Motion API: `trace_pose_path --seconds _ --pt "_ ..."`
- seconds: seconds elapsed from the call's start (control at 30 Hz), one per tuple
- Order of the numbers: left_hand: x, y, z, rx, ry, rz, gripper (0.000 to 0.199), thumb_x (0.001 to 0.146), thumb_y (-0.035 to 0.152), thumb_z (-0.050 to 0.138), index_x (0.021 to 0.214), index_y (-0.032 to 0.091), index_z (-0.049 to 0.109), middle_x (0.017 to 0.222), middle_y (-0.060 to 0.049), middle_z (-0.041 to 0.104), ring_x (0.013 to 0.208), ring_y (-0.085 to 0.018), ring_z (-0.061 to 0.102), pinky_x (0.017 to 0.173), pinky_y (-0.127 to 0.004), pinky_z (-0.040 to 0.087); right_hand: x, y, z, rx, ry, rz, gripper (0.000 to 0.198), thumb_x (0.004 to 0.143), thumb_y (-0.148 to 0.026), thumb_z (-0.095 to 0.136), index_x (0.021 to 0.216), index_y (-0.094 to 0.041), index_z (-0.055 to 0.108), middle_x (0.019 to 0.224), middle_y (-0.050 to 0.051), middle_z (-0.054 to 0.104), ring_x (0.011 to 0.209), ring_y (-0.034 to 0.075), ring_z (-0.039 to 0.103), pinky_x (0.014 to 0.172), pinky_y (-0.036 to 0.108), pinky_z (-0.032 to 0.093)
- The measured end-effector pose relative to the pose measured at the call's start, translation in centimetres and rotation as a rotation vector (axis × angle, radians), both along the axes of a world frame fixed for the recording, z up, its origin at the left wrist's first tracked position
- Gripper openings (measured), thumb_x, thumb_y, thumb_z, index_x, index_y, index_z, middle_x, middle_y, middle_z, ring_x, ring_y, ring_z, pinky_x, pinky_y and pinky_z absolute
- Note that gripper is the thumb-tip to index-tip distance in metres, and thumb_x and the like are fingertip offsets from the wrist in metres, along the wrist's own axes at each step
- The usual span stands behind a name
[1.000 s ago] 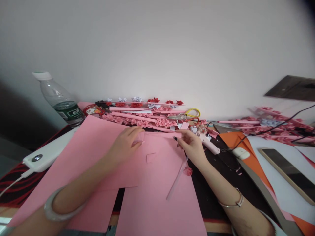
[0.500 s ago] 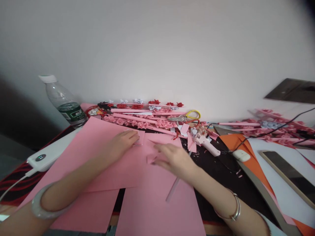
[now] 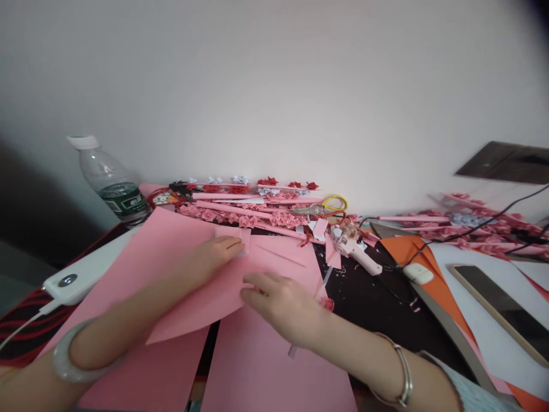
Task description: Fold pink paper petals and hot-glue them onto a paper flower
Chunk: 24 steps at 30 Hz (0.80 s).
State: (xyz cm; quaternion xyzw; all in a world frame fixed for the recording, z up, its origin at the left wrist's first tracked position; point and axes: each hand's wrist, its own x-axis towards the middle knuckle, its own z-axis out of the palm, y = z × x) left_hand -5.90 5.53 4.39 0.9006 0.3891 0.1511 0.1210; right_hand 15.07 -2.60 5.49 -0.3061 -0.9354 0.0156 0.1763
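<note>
Grey-white wall [image 3: 274, 97], plain, above a dark mat [image 3: 377, 320].

Upper pink sheet [image 3: 171, 252]: on the mat's left part, lower edge bowed upward; partly masked by the left forearm, its lower right corner lost at the right fingertips.

Small folded pink piece [image 3: 243, 233]: on that sheet, largely covered; its form is hard to make out.

Left hand [image 3: 218, 252]: laid over the piece, fingers extended and together; cannot tell whether it grips.

Right hand [image 3: 287, 303]: thumb and forefinger curled close together at the sheet's corner; cannot tell whether they pinch it.

Right-hand pink sheet [image 3: 274, 366]: cut off by the bottom border, bearing a thin pink sliver [image 3: 281, 256].

Pale strip [image 3: 293, 351]: middle blocked by the right hand. Pink rosette [image 3: 326, 303]: just beyond the wrist.

Glue gun [image 3: 362, 257], scissors [image 3: 311, 210]: among paper scraps.

Paper flowers [image 3: 210, 215]: overlapping pile along the wall, hard to count.

Left: bottle [image 3: 126, 199], white power bank [image 3: 90, 272].

Right: white case [image 3: 419, 273], phone [image 3: 500, 306]; wall plate [image 3: 508, 162], cut off by the border.
</note>
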Motion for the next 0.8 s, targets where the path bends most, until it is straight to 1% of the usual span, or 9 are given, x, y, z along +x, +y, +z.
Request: trace_pose_path --seconds 0.07,0.13,0.23,0.33,0.43,0.57,0.67,0.73,0.8 --pt "-0.3 0.1 -0.1 0.002 0.066 -0.036 0.037 0.085 0.007 0.036 0.113 0.021 0.057 0.121 -0.005 0.057 0.108 -0.022 0.053 0.094 -0.034 0.04 2.0 0.2 1.0 -0.127 0.196 0.018 0.028 0.088 -0.005 0.035 0.1 -0.014 0.059 0.111 0.011 0.061 0.095 0.017 0.059 0.077 0.028 0.049" --pt "-0.6 0.2 -0.4 0.028 0.108 -0.031 0.041 0.085 0.006 0.034 0.118 0.021 0.053 0.124 -0.005 0.055 0.11 -0.022 0.052 0.095 -0.035 0.039 4.1 0.3 1.8 -0.274 0.392 0.026 0.027 0.085 -0.006 0.039 0.099 -0.014 0.06 0.102 0.009 0.065 0.097 0.016 0.059 0.085 0.028 0.047" --pt "-0.7 0.3 -1.0 0.093 0.17 -0.047 0.044 0.085 0.005 0.031 0.122 0.022 0.05 0.127 -0.005 0.053 0.113 -0.022 0.05 0.095 -0.036 0.039 7.0 0.5 2.6 -0.449 0.532 -0.103 0.028 0.079 -0.007 0.04 0.094 -0.016 0.061 0.096 0.007 0.067 0.088 0.016 0.062 0.076 0.028 0.049" --pt "-0.3 0.3 -1.5 0.177 0.193 -0.063 0.044 0.086 0.004 0.029 0.121 0.021 0.051 0.127 -0.006 0.052 0.115 -0.021 0.048 0.097 -0.036 0.039 9.1 1.0 2.7 -0.542 0.518 -0.261 0.02 0.083 -0.019 0.042 0.08 -0.016 0.062 0.084 0.006 0.067 0.079 0.018 0.062 0.071 0.029 0.048" --pt "0.3 0.3 -1.7 0.261 0.156 -0.065 0.041 0.087 0.01 0.032 0.122 0.019 0.05 0.131 -0.008 0.05 0.12 -0.022 0.045 0.101 -0.038 0.036 10.4 1.8 2.2 -0.471 0.433 -0.489 0.01 0.075 -0.02 0.055 0.082 -0.018 0.062 0.084 0.004 0.066 0.078 0.019 0.061 0.069 0.029 0.047" --pt "1.4 0.1 -1.4 0.234 0.072 -0.082 0.045 0.086 0.025 0.045 0.131 0.02 0.041 0.138 -0.009 0.042 0.128 -0.024 0.037 0.105 -0.041 0.034 11.4 2.6 1.5 -0.387 0.432 -0.555 0.041 0.071 -0.013 0.057 0.11 -0.024 0.056 0.108 0.003 0.063 0.099 0.021 0.057 0.084 0.033 0.043" --pt "2.6 -0.3 -1.3 0.168 0.058 -0.142 0.052 0.084 0.031 0.051 0.134 0.022 0.038 0.142 -0.008 0.038 0.131 -0.026 0.031 0.108 -0.044 0.029 11.8 2.7 1.6 -0.41 0.478 -0.641 0.048 0.072 -0.015 0.058 0.118 -0.024 0.05 0.083 0.001 0.063 0.073 0.017 0.058 0.065 0.029 0.045" --pt "3.4 -0.7 -1.1 0.116 0.048 -0.199 0.053 0.085 0.03 0.05 0.135 0.025 0.036 0.144 -0.005 0.035 0.134 -0.024 0.028 0.11 -0.044 0.025 12.0 2.6 2.0 -0.395 0.494 -0.702 0.047 0.073 -0.016 0.058 0.119 -0.024 0.051 0.062 -0.005 0.053 0.053 0.013 0.048 0.051 0.024 0.039" --pt "4.0 -1.1 -1.0 0.056 0.004 -0.203 0.054 0.086 0.029 0.048 0.138 0.026 0.031 0.146 -0.005 0.031 0.135 -0.023 0.025 0.11 -0.043 0.024 12.4 2.5 2.6 -0.368 0.548 -0.719 0.043 0.073 -0.017 0.058 0.116 -0.024 0.054 0.058 -0.006 0.047 0.048 0.011 0.042 0.045 0.022 0.034"
